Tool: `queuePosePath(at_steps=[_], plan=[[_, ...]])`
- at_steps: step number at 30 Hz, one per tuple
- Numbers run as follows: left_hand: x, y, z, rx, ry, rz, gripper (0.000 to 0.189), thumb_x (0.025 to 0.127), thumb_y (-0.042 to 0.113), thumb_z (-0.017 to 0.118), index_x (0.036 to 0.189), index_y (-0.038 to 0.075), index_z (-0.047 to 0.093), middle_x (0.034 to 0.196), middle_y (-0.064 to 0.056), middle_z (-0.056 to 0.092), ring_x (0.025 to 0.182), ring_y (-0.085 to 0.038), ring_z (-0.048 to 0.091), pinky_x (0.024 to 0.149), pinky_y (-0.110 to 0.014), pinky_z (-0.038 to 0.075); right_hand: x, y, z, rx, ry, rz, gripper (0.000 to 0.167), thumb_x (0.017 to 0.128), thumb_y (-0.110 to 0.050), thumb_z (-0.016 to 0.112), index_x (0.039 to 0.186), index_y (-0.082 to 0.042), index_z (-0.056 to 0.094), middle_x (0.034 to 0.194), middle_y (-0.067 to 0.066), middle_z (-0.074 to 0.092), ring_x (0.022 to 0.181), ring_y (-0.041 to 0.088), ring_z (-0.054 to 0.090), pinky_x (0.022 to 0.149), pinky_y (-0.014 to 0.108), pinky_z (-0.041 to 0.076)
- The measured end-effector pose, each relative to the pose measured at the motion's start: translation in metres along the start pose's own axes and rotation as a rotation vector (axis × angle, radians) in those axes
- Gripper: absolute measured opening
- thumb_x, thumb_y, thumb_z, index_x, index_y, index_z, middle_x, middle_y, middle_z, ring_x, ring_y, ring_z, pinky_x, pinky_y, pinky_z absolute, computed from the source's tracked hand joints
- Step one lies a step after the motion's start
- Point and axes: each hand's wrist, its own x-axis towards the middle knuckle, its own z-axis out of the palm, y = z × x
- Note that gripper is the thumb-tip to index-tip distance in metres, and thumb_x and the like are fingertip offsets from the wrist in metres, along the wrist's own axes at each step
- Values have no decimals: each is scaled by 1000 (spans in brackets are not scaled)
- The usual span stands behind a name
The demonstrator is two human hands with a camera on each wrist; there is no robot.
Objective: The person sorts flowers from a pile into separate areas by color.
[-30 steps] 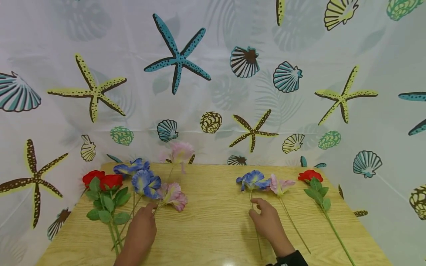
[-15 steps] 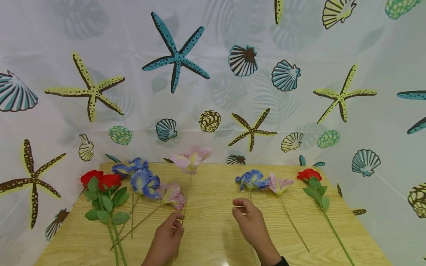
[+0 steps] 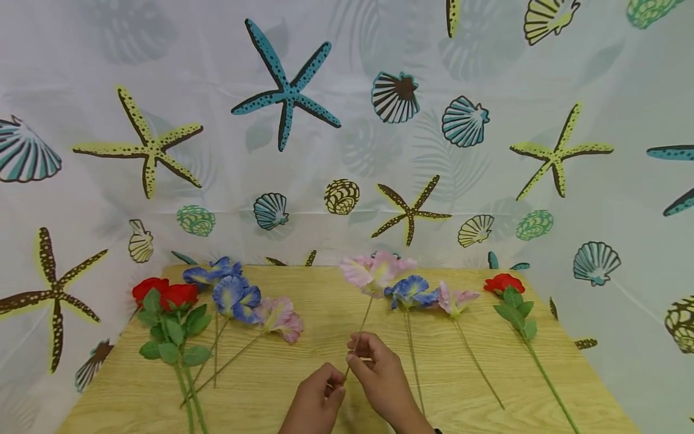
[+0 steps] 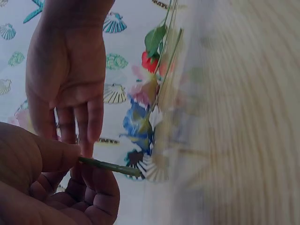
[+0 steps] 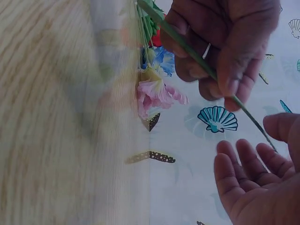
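Note:
A pink artificial iris (image 3: 371,276) stands over the middle of the table, its thin green stem tilted. Low on that stem, my left hand (image 3: 320,395) pinches it between thumb and fingers; the left wrist view shows the stem's cut end (image 4: 112,166) poking out past the fingertips. My right hand (image 3: 382,374) is just above and to the right, fingers around the stem. In the right wrist view that hand's thumb (image 5: 281,126) is spread from its loosely bent fingers (image 5: 248,164), and the stem runs into the gap between them.
On the left lie red roses (image 3: 179,295), blue irises (image 3: 233,298) and another pink iris (image 3: 282,319). Rightward are a blue iris (image 3: 409,292), a pink iris (image 3: 455,300) and a red rose (image 3: 504,284). Behind the wooden table (image 3: 325,301) hangs a shell-print cloth (image 3: 347,138).
My left hand has carried the pink iris from the left cluster rightward to the middle. My right hand has left the blue iris stem and come leftward to the pink one's stem.

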Motion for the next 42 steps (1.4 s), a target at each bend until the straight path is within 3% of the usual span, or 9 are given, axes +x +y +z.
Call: queuePosePath(at_steps=[7, 13, 23, 28, 32, 37, 42], plan=[[3, 6, 11, -45, 9, 21, 9, 96, 0, 61, 105, 0, 59, 100, -10, 64, 85, -19, 61, 71, -39, 54, -4, -7, -1, 23, 124, -30, 31, 98, -20, 65, 126, -7, 63, 100, 3, 64, 97, 19, 64, 80, 26, 54], [3, 11, 21, -70, 39, 0, 8, 96, 1, 61, 103, 1, 59, 97, -9, 64, 83, -17, 62, 68, -33, 52, -8, -9, -2, 92, 202, -30, 31, 97, -8, 64, 128, -5, 60, 89, 7, 62, 80, 18, 66, 71, 30, 56], [3, 9, 29, -89, 39, -14, 8, 97, 7, 63, 102, 2, 59, 92, -5, 64, 79, -13, 60, 65, -28, 49, -10, -8, -6, 162, 198, 5, 29, 97, -4, 62, 125, -4, 54, 90, 12, 59, 79, 26, 65, 67, 32, 58], [3, 3, 30, -112, 36, -40, 27, 96, 14, 64, 118, -1, 61, 100, -5, 62, 86, -18, 61, 70, -33, 54, -10, -5, -12, 137, 200, 38, 31, 98, -8, 63, 128, -6, 53, 92, 12, 59, 78, 23, 64, 67, 33, 58], [2, -4, 25, -21, 57, -16, 39, 94, 17, 68, 127, -1, 59, 109, -10, 60, 91, -22, 60, 72, -37, 54, -7, 0, -24, 114, 232, 73, 34, 98, -9, 63, 130, -7, 55, 93, 11, 60, 79, 24, 64, 65, 32, 58], [2, -18, 9, 156, 100, 36, 34, 95, 19, 68, 123, 1, 60, 111, -10, 59, 92, -24, 58, 72, -38, 51, 0, 6, -48, 28, 295, 135, 34, 97, -8, 63, 131, -8, 59, 94, 12, 62, 78, 25, 64, 63, 32, 58], [5, -29, -9, 360, 202, 55, 31, 91, 14, 72, 119, 3, 63, 109, -8, 60, 92, -24, 60, 73, -38, 52, 4, 11, -75, -72, 339, 205, 35, 99, -9, 61, 134, -8, 57, 96, 10, 63, 81, 26, 64, 65, 35, 58]])
